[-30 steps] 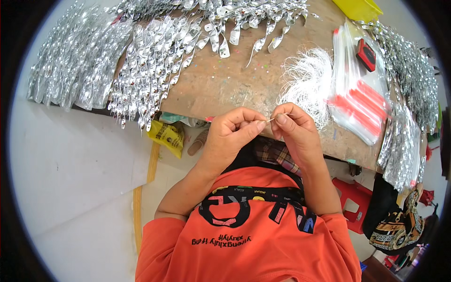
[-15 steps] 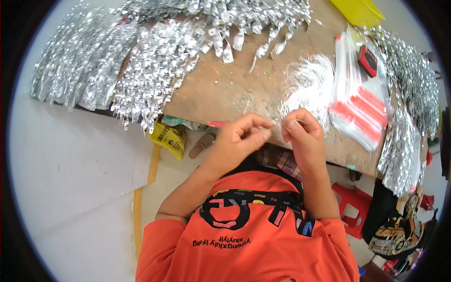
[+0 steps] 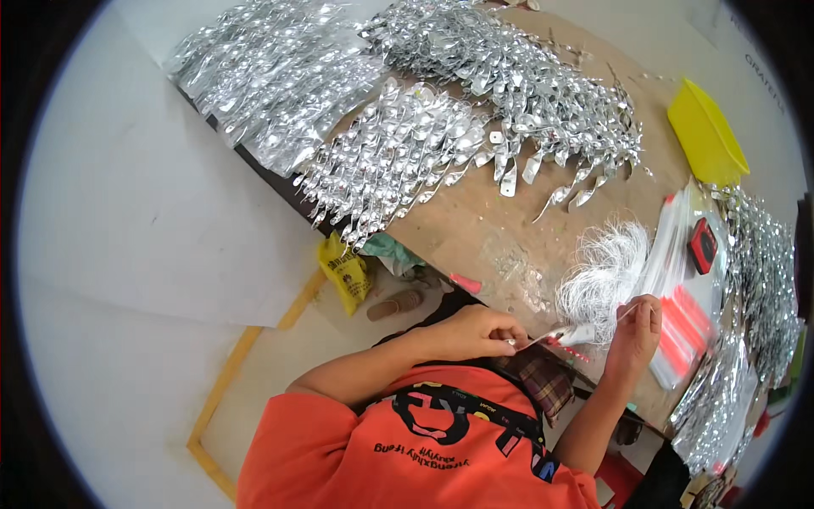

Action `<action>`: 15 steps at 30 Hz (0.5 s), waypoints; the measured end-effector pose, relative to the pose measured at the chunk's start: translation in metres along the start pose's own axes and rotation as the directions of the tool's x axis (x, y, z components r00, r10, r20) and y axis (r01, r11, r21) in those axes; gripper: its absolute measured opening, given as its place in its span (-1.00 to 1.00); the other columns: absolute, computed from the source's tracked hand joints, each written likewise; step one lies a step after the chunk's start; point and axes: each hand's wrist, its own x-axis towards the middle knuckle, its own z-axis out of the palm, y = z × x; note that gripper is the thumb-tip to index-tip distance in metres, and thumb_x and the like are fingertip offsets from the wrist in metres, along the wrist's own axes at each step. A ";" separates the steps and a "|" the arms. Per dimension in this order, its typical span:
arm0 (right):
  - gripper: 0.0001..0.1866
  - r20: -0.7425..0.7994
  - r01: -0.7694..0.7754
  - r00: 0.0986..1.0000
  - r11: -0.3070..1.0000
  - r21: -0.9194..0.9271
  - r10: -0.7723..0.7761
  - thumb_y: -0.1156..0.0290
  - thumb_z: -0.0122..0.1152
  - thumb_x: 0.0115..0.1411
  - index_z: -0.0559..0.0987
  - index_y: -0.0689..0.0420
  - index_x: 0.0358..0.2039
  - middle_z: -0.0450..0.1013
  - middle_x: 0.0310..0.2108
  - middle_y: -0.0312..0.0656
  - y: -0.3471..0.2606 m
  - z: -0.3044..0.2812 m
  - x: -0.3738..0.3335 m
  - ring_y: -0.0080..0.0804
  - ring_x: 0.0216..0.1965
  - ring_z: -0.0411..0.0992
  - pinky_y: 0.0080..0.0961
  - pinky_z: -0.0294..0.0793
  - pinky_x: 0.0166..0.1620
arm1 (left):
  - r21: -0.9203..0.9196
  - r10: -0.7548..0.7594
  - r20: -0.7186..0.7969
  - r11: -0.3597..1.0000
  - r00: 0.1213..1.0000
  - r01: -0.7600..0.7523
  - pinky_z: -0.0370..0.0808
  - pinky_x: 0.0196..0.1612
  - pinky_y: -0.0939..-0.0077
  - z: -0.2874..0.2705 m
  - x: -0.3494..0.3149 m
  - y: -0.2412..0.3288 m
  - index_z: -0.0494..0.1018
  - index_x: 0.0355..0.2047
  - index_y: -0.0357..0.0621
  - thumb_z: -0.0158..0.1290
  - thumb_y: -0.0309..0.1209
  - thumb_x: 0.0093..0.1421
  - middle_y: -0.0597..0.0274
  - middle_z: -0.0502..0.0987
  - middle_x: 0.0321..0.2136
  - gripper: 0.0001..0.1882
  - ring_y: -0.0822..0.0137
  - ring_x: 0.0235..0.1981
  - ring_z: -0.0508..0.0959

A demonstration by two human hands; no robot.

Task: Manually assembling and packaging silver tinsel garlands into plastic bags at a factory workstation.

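My left hand [image 3: 482, 333] is closed in a pinch near the table's front edge, and a thin pale strand leads off its fingertips toward the right. My right hand [image 3: 638, 335] is raised beside a bundle of white strings [image 3: 606, 270], its thumb and fingers pinching a white string [image 3: 627, 310]. Between the hands, at the table edge, lies a small whitish piece [image 3: 578, 334] with red bits beside it; its kind is unclear. Whether one string spans both hands cannot be made out.
Heaps of silver twisted foil strands [image 3: 398, 157] cover the far left of the brown table [image 3: 509, 233]. To the right are clear plastic bags with red edges [image 3: 685, 327], a red-and-black device [image 3: 702, 246] and a yellow bin [image 3: 706, 136]. A yellow bag [image 3: 346, 276] hangs below the left edge.
My hands have moved apart from a close pinch, the right one going rightward and the left staying lower. The whole view has turned, shifting the table to the right.
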 end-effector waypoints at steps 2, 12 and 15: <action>-0.89 -0.048 -0.014 0.999 1.000 -0.020 0.013 0.46 0.02 0.20 0.43 0.19 -0.28 0.32 -0.42 -0.33 0.005 0.000 0.000 -0.66 -0.46 0.21 -0.72 0.21 -0.36 | -0.056 -0.057 -0.148 0.997 0.987 0.049 0.41 -0.29 0.69 -0.006 -0.003 0.002 0.47 -0.20 -0.16 0.05 -0.40 0.12 0.36 0.53 -0.37 -0.77 0.59 -0.38 0.47; -0.79 -0.043 -0.040 0.999 0.905 -0.423 0.024 0.41 0.00 0.21 0.43 0.22 -0.18 0.37 -0.42 -0.31 0.027 0.012 -0.019 -0.67 -0.47 0.24 -0.73 0.24 -0.36 | 0.460 0.285 -0.821 0.844 0.495 0.276 0.36 -0.46 0.63 -0.130 -0.029 0.037 0.48 -0.23 -0.13 0.09 -0.42 0.02 0.34 0.46 -0.55 -0.74 0.52 -0.55 0.41; -0.81 -0.011 -0.066 0.998 0.903 -0.424 0.068 0.44 0.03 0.19 0.45 0.22 -0.20 0.39 -0.41 -0.29 0.028 0.021 -0.024 -0.67 -0.43 0.28 -0.75 0.27 -0.37 | 0.624 0.452 -0.779 0.635 0.435 0.456 0.39 -0.42 0.48 -0.150 -0.024 0.032 0.47 -0.28 -0.12 0.05 -0.42 -0.02 0.24 0.47 -0.51 -0.75 0.33 -0.52 0.47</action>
